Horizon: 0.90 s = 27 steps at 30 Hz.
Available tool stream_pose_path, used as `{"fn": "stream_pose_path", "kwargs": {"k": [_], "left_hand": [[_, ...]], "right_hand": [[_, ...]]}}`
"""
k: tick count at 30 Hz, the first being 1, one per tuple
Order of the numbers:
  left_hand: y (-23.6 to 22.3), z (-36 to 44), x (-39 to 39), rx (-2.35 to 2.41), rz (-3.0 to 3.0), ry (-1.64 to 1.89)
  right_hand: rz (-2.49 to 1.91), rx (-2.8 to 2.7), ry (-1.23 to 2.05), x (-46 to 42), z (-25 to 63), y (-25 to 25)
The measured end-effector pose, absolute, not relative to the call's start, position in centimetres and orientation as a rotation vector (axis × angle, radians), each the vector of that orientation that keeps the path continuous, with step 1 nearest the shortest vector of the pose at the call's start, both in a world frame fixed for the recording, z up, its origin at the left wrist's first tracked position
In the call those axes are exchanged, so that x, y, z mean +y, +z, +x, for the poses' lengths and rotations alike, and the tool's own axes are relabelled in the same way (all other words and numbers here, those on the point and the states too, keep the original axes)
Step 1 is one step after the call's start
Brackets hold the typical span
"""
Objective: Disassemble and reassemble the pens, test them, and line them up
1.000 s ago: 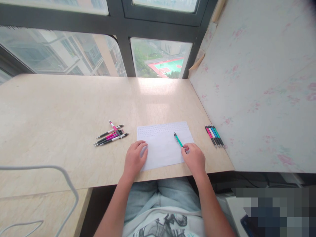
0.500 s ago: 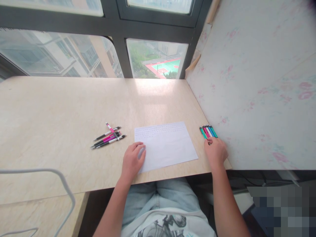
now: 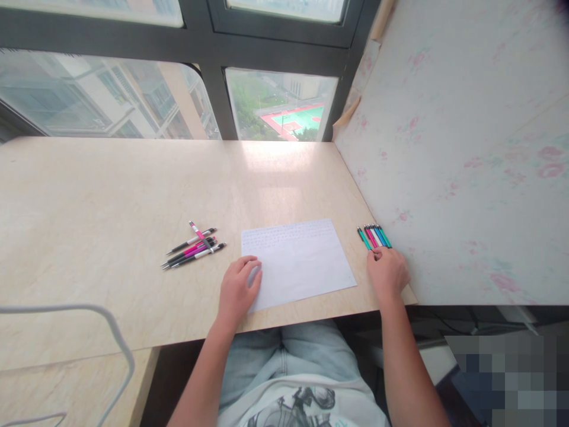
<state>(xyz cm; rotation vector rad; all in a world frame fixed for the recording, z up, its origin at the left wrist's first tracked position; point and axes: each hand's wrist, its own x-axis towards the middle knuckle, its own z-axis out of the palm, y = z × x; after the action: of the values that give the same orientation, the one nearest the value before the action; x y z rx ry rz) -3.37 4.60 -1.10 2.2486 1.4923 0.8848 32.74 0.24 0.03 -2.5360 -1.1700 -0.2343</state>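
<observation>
1. Progress, as I read it: a tidy row of slim pink, white, blue & green plastic pens lies side by side at far R of table, nr the wall, so that part looks done. Slim green plastic pen sits just L of the row w/ a small gap, so prob. not quite lined up yet.
2. Left over, by the look of it: a loose pile of white, pink & purple pens w/ dark grips on L side, one pink-and-white pen lying across the others.
3. R hand: thumb & finger closed tog. at the lower end of green pen, appear to pinch it; that end is hidden, so exact contact n/a.
4. L hand: relaxed, fingers loosely curved, nothing gripped; rests on L edge of white rectangular paper sheet.
5. Sheet lies flat on pale, wood-look table betw. pile & row; small handwriting (unreadable) at top, rest mostly blank.
</observation>
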Motion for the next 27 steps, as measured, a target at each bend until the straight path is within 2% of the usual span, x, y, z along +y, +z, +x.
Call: {"fn": "stream_pose_path", "kwargs": {"k": [27], "left_hand": [[-1.06,-3.33,4.57,1.504,2.263,0.873]], "right_hand": [[-2.611,-1.11,-0.229,0.51,33.01,-0.02]]}}
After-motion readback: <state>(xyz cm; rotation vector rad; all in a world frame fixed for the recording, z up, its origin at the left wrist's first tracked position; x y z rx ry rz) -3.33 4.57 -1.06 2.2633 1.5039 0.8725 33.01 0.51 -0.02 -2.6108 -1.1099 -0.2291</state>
